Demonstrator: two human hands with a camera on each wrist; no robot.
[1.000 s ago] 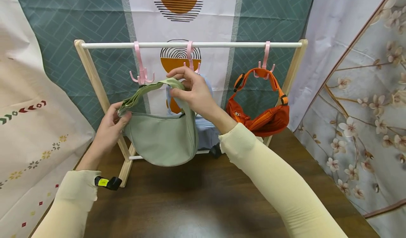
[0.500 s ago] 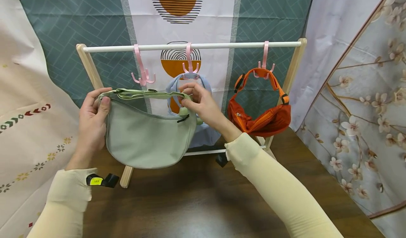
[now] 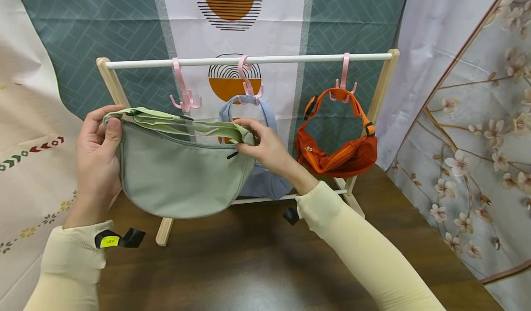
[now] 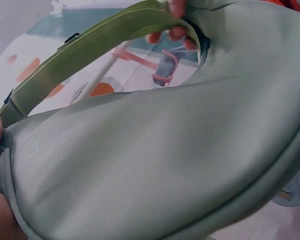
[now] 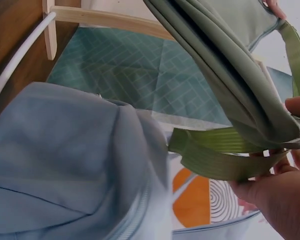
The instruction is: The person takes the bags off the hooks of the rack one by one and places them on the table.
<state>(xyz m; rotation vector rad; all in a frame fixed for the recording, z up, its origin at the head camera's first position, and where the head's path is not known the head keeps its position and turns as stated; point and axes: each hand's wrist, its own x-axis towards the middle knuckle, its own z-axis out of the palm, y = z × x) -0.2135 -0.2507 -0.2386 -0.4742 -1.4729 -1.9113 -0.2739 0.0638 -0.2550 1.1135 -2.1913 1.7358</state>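
A sage-green shoulder bag (image 3: 182, 177) is held up in front of the rack, its lighter green strap (image 3: 166, 122) lying slack along the top. My left hand (image 3: 97, 159) grips the bag's left top corner, thumb in front. With my right hand (image 3: 265, 147) I pinch the right top corner where the strap joins, near the black zipper pull (image 3: 233, 155). In the left wrist view the bag (image 4: 155, 155) fills most of the frame. Seen from the right wrist, a loop of strap (image 5: 215, 165) hangs out beside my fingers.
Pink hooks hang on the rack's white bar (image 3: 290, 59); the left hook (image 3: 185, 90) carries nothing. A light blue bag (image 3: 267, 179) hangs from the middle hook (image 3: 246, 78), partly behind the green bag. An orange bag (image 3: 336, 156) hangs at right. Below lies a dark wooden table (image 3: 249, 260).
The green bag has moved left and been stretched wider, its strap dropping from a raised arch to slack. My left hand has shifted left; the right hand has come down to the corner.
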